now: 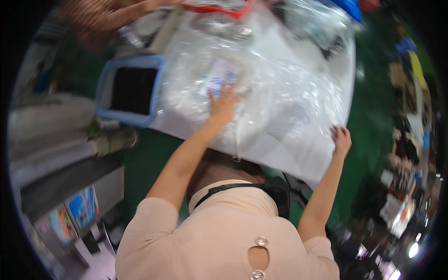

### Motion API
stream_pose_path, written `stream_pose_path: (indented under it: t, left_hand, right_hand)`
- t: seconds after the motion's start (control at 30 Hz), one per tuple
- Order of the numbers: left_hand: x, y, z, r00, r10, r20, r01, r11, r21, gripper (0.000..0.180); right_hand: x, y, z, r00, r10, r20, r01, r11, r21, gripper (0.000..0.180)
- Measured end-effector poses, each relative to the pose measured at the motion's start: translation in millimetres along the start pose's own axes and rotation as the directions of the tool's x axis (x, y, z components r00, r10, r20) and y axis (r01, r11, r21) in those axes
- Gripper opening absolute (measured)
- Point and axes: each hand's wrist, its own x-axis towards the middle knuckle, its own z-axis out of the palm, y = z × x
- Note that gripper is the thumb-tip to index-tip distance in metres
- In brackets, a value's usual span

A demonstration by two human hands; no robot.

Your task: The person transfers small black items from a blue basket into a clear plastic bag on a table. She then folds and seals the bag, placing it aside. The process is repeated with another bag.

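Observation:
A large sheet of clear, crinkled plastic (298, 100) is spread over the white table (275, 154). My left hand (224, 105) lies on the plastic with its fingers spread, the fingertips at the lower edge of a white paper label (219, 77) with blue handwriting. The label rests among bunched clear plastic; whether it lies on or under the film I cannot tell. At the table's right edge my right hand (342, 140) is closed, its fingertips pinching the edge of the plastic. Motion blurs the picture somewhat.
Left of the plastic stands a blue-rimmed basket (158, 88) with a black inside. A red tray (240, 11) and piled clear bags (317, 23) sit at the far side. Another person's sleeve (107, 18) reaches in at the far left. Rolls of material (56, 154) lie farther left.

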Motion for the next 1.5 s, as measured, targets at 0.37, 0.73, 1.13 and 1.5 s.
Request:
stream_pose_path:
  t: [0.37,0.73,1.13,1.5]
  left_hand:
    - [-5,81,-59,0.885,0.272,-0.379,-0.434,0.778,-0.455,0.044]
    - [-60,44,10,0.766,0.619,0.177,-0.631,0.775,0.023,0.064]
    - [17,103,-149,0.945,0.004,-0.328,-0.255,0.639,-0.726,0.029]
    - [1,88,-143,0.879,0.241,0.412,0.05,0.812,-0.582,0.035]
  right_hand:
    - [-32,99,-59,0.956,0.028,-0.291,-0.187,0.823,-0.537,0.023]
    - [49,44,63,0.819,-0.528,0.224,0.541,0.582,-0.607,0.046]
    - [-31,-91,87,0.321,-0.615,0.72,0.943,0.136,-0.305,0.01]
    - [-174,-100,50,0.561,-0.288,0.776,0.827,0.176,-0.533,0.012]
